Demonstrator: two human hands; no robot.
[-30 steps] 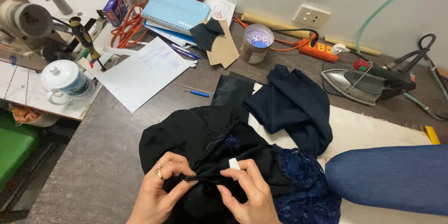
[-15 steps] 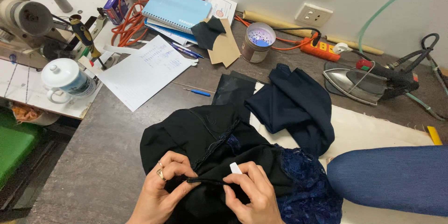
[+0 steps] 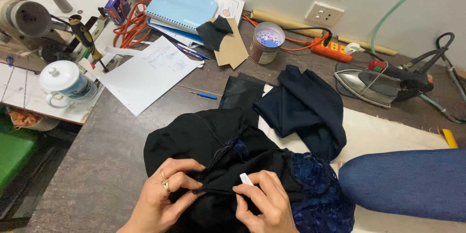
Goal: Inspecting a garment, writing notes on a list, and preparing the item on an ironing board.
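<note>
A black garment (image 3: 204,150) lies bunched and rumpled on the dark worktop (image 3: 97,165), its near edge pulled into a taut fold. Dark blue lace (image 3: 315,189) shows at its right side, partly under the black cloth. A small white piece of chalk (image 3: 246,179) sits tilted against the fold

Dark worktable (image 3: 97,165) under black garment (image 3: 204,141), papers (image 3: 145,70), iron (image 3: 374,85).

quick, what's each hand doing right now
left hand: closed, pinching the black fabric
right hand: closed, holding a white chalk piece on the fabric
</note>
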